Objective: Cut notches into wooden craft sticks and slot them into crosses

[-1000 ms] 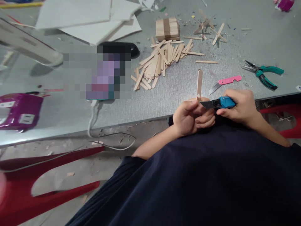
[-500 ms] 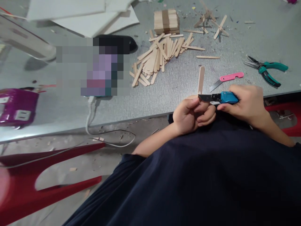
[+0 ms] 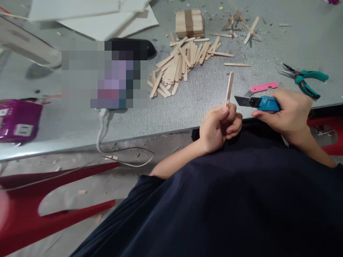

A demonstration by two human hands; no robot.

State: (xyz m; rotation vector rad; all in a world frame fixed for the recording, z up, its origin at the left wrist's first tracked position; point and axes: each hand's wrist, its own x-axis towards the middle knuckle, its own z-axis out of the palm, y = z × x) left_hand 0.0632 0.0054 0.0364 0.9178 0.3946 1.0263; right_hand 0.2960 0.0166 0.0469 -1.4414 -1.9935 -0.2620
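1. Head view showed the left hand (image 3: 219, 126) closed in a loose fist at the near edge of the worktop (image 3: 187, 107). It pinched the foot of a stick (image 3: 229, 87), which stood nearly upright over that edge.
2. The right hand (image 3: 289, 110) was wrapped shut round a blue knife (image 3: 257, 102). The blade was out and pointed left at the stick, its tip just beside the wood but not touching it.
3. The blade also faced the left fingers (image 3: 233, 125) (they sat just below where the tip aimed). A slip off the thin wood could have carried the edge into them.
4. The stick was gripped only at its lower end. A hard sideways push could have snapped it or twisted it out of the pinch, and it would likely have dropped past the near edge to the floor.
5. Nothing braced the stick against the worktop, so a cut was likely to wander.
6. A pink knife (image 3: 261, 87) lay bare-bladed just beyond the right hand, with pliers (image 3: 304, 80) toward the right edge. A careless reach could have met that blade. The pile (image 3: 182, 64) of loose sticks lay well apart, toward the far edge.
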